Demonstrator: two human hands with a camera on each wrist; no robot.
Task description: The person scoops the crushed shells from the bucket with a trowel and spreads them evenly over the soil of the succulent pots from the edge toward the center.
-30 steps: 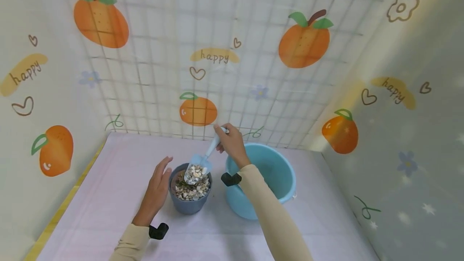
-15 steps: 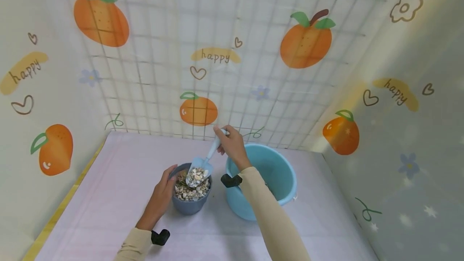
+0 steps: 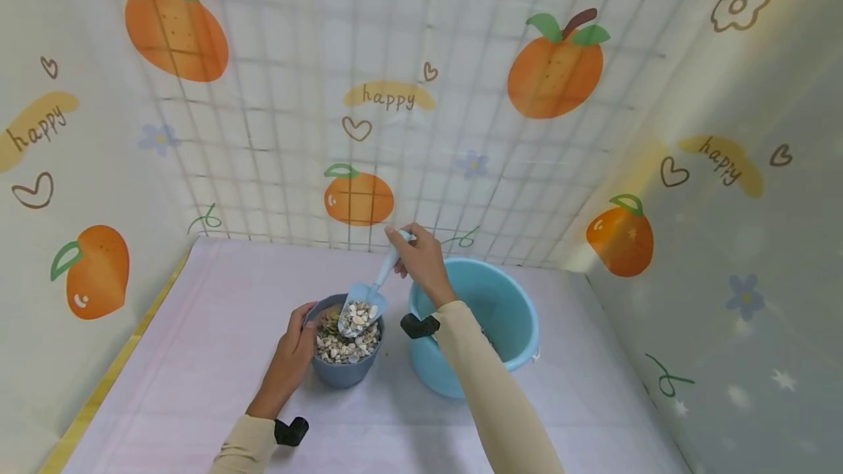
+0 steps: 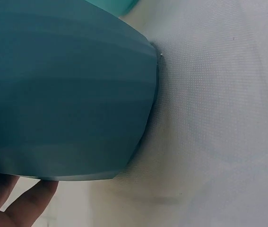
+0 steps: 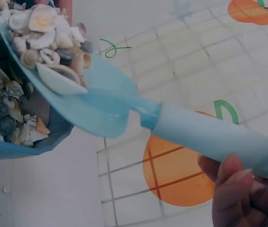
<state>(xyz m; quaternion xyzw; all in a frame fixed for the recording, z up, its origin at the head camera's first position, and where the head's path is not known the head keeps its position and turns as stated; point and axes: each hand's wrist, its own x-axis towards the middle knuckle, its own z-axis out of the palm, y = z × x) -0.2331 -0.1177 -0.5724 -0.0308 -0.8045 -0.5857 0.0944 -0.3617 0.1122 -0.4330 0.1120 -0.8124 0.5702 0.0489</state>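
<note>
My right hand grips the handle of a light-blue scoop heaped with small seashells. The scoop slopes down to the left, its blade over the mouth of a grey-blue plant pot. More shells and bits of a dark green plant show inside the pot, partly hidden by the scoop. My left hand holds the pot's left side near the rim. In the left wrist view, fingers bend against the pot wall; the thumb is out of that view.
A light-blue bucket stands right of the pot, partly behind my right forearm; little of its contents shows. Both stand on a pale pinkish cloth. A wall sheet printed with oranges hangs over a wire grid behind.
My left hand has come in from beside the pot and taken hold of its side. The loaded scoop has barely shifted, staying over the pot. The head view has tilted slightly.
</note>
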